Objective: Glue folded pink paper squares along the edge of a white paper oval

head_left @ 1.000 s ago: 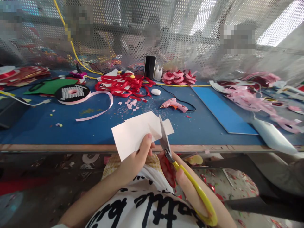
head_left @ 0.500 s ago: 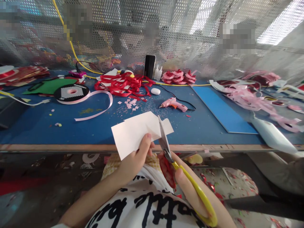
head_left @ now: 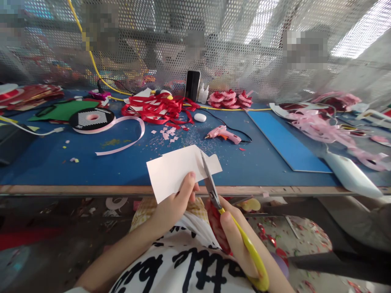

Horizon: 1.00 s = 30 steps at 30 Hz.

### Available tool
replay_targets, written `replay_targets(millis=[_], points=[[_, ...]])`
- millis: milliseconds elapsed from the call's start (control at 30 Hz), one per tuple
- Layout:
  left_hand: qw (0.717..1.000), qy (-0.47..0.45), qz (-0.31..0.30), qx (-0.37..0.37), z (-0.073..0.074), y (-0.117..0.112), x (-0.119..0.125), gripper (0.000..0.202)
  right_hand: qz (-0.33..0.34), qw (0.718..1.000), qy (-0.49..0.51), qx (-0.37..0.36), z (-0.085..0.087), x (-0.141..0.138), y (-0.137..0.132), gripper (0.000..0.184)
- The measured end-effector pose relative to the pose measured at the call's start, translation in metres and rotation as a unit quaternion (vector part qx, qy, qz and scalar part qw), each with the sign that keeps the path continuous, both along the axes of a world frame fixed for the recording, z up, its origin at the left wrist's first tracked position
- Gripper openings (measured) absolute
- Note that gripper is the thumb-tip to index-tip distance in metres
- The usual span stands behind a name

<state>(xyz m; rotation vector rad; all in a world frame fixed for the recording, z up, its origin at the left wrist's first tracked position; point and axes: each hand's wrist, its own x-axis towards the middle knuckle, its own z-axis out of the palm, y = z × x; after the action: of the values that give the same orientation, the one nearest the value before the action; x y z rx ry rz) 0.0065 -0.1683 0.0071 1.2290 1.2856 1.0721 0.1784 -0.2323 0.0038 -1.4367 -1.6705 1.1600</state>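
My left hand (head_left: 180,195) pinches a sheet of white paper (head_left: 172,171) by its near edge, thumb on top, and holds it up over the table's front edge. In my right hand (head_left: 235,228) are scissors (head_left: 253,258) with a yellow handle. Their blades (head_left: 208,173) point away from me and lie across the right part of the paper, looking nearly closed. A narrower tab of the paper sticks out to the right of the blades. My right fingers are partly hidden behind the handle.
Beyond the paper lie small pink scraps (head_left: 168,133) and a pink glue gun (head_left: 223,133). Farther off are tangled red ribbon (head_left: 155,108), a ribbon spool (head_left: 91,119), a phone (head_left: 192,85) and pink-red flowers (head_left: 229,99). A blue board (head_left: 288,140) lies to the right.
The scissors' blades have closed further across the paper, and the yellow handle has swung left. The paper has shifted slightly; my left hand keeps its hold.
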Motion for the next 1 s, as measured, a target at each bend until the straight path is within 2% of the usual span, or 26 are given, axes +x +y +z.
replay_targets(millis=[200, 433, 600, 833, 900, 1000], points=[[0.999, -0.013, -0.047, -0.011, -0.001, 0.003, 0.000, 0.046, 0.008, 0.999, -0.020, 0.024, 0.009, -0.007, 0.006, 0.069], [0.998, 0.000, -0.065, -0.019, -0.002, 0.006, -0.002, 0.048, -0.027, 0.999, -0.033, 0.024, -0.003, -0.007, 0.009, 0.067], [0.992, 0.015, -0.111, -0.053, 0.001, 0.007, -0.003, 0.048, -0.055, 0.996, -0.038, 0.056, 0.000, -0.012, 0.009, 0.064], [0.992, 0.024, -0.114, -0.059, 0.000, 0.009, -0.003, 0.049, -0.034, 0.998, -0.018, 0.058, -0.005, -0.011, 0.014, 0.063], [0.989, 0.033, -0.124, -0.068, -0.002, 0.010, -0.004, 0.047, -0.038, 0.998, -0.008, 0.047, -0.009, -0.010, 0.016, 0.061], [0.989, 0.047, -0.122, -0.063, -0.003, 0.010, -0.004, 0.047, -0.075, 0.997, 0.018, -0.029, -0.011, -0.013, 0.016, 0.059]])
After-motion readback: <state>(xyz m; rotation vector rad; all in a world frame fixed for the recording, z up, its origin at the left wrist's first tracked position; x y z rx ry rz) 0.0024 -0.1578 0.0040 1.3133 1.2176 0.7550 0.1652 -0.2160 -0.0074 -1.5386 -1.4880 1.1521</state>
